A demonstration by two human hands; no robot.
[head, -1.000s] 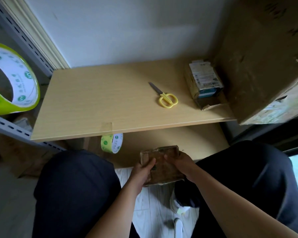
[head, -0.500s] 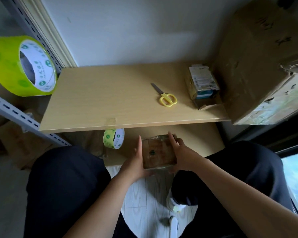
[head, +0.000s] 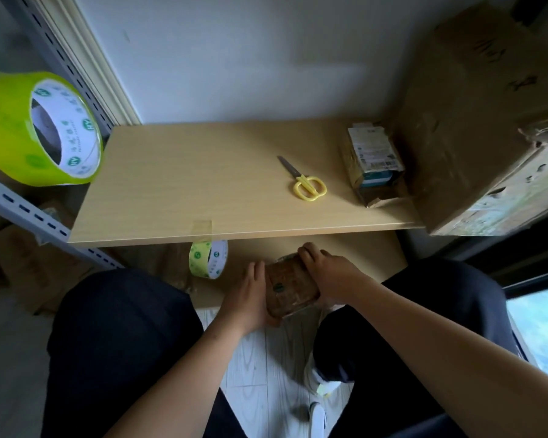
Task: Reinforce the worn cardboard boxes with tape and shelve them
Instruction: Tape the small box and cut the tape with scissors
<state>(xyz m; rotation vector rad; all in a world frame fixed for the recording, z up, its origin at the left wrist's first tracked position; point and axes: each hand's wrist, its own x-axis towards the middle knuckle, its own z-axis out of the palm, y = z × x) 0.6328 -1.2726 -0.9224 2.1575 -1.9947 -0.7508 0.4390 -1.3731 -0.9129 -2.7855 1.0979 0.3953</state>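
- Small box [head: 290,287] held low between the knees, below the shelf [head: 203,184] front edge, above the floor.
- Left hand [head: 250,295] flat against its left side, fingers fairly straight; right hand [head: 326,275] curled over the top right edge, gripping.
- Risk: left side only pressed, not gripped; if the right hand lets go to fetch tape, likely drop.
- Risk: glossy wrap on the box looks slick; could slip.
- Tape roll [head: 208,259] hanging from a strip stuck to the shelf edge, just left of the box; a knock could pull it off.
- Scissors [head: 307,183] on the shelf, out of easy reach.
- Box looks closed, contents unseen. Second box [head: 372,165] on the shelf has a loose flap, contents unclear. Big carton [head: 475,121] at right, contents not visible.
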